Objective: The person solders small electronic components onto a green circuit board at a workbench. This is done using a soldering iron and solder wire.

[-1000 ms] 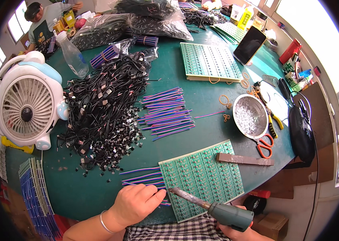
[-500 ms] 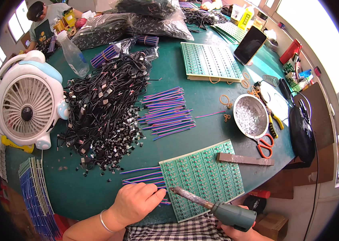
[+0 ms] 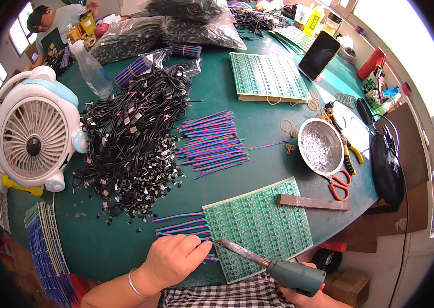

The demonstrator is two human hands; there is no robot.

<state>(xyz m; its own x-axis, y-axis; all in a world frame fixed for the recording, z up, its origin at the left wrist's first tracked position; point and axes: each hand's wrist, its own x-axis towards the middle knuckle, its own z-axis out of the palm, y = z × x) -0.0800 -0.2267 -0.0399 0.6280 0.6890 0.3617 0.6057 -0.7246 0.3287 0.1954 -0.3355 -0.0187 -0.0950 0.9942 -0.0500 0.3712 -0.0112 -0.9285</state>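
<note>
At the near edge of the table lies a green circuit board panel (image 3: 260,226) with rows of small parts. Several thin blue, pink and black wires (image 3: 181,222) stick out from its left edge. My left hand (image 3: 176,259) is closed in a pinch at that edge, on a wire whose held end is hidden by the fingers. My right hand (image 3: 304,299) grips the green handle of a soldering iron (image 3: 291,277), partly behind it. The iron's tip meets the board's left edge, right beside my left fingertips. A brown bar (image 3: 314,203) rests across the board's right edge.
Left of centre are a heap of black cables (image 3: 135,123) and a wire pile (image 3: 214,143). A fan (image 3: 34,131) stands far left. To the right are a metal bowl (image 3: 321,147), scissors (image 3: 339,185) and a phone (image 3: 319,56). A person (image 3: 55,31) sits at the back left.
The soldering iron's handle has shifted slightly left with my right hand; its tip stays by the board's left edge. My left hand holds still. At the back, the other person has raised a hand.
</note>
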